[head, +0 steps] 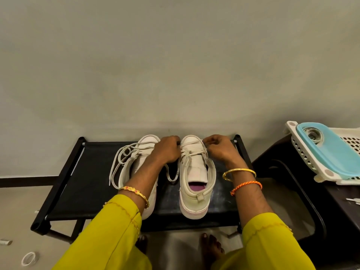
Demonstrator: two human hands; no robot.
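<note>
Head view, step: the person is lacing the sneaker (194, 172), working at the eyelets nearest its toe.
Place: the sneaker is standing on the black rack (87, 172), just beside the other sneaker (140, 152).
Left hand (167, 150): fingers are curling round the lace (173, 178).
Right hand (218, 149): fingers are pinching the lace.
Next move: probably evening both ends, then threading upward.
Writing: none is showing.
</note>
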